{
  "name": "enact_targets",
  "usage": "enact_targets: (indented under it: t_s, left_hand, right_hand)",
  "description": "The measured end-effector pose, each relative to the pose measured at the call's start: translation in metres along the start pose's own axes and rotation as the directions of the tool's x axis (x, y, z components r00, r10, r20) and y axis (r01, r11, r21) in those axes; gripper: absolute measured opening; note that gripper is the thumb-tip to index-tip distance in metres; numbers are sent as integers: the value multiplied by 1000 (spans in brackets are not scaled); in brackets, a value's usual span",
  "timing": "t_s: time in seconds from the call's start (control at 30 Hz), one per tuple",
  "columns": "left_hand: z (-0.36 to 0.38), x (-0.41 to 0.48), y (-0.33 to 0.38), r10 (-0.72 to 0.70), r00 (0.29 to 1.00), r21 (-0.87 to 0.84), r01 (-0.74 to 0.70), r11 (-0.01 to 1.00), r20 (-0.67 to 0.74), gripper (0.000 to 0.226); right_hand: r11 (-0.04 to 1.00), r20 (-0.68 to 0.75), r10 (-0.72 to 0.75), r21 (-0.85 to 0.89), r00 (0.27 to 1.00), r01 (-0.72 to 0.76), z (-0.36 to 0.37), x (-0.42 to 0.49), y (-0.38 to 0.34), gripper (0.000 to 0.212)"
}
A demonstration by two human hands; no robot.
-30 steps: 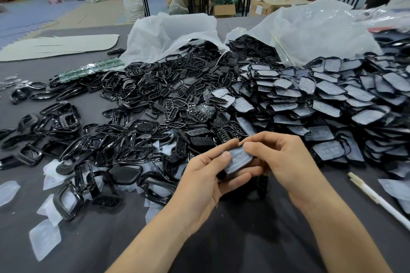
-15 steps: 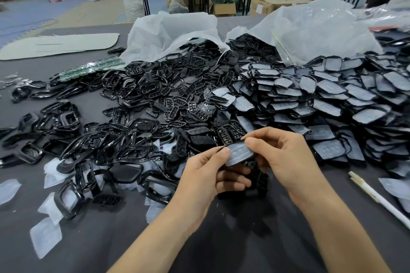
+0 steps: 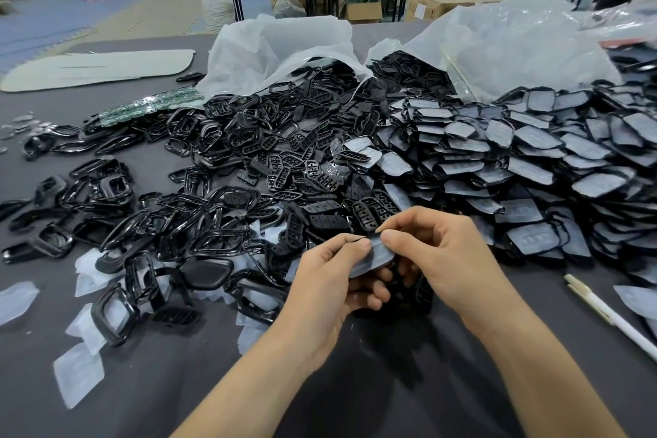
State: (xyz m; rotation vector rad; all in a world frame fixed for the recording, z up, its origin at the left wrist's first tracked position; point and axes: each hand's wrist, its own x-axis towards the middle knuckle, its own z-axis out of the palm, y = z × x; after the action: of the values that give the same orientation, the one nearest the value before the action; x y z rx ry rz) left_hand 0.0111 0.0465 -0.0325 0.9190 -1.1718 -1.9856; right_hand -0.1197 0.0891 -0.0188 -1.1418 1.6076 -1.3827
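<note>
Film-covered panel (image 3: pixel 374 255) sat btwn both hands, held just above the dark table (image 3: pixel 391 402). Left hand (image 3: pixel 330 281) gripped it from the side and below, thumb on its face, fingers curled under. Right hand (image 3: pixel 444 260) pinched its top edge w/ thumb + index, prob. at the film's lip.

Judged a light, thin, stiff plastic piece. The grey film looked soft and clingy, likely to tear if yanked. The face is prob. slick and scratch-prone. Best hold imo: panel edges w/ left, film corner w/ right nails.

Hidden: the panel's underside, the dark bit beneath the left fingers, and whether the film had lifted at all, can't tell.

Beyond the right hand lay a pile of like panels (image 3: pixel 533 171). Far left of the left hand were film scraps (image 3: pixel 78 375). Right of the right hand was a white pen (image 3: pixel 604 309), its end cut off by the frame.
</note>
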Motion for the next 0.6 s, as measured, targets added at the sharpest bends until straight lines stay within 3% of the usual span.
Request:
enact_targets:
  t_s: [0.2, 0.43, 0.6]
  left_hand:
    - [0, 0, 3, -53, 998, 25, 54, 998, -43, 44]
    - [-1, -1, 2, -78, 995, 86, 83, 993, -67, 37]
    - [-1, -2, 1, -12, 997, 141, 22, 990, -71, 33]
  right_hand:
    - [984, 43, 123, 125, 992, -127, 1, -2, -2, 12]
    - [981, 60, 143, 126, 988, -150, 2, -1, -3, 14]
    - [985, 104, 134, 97, 986, -144, 3, -3, -2, 5]
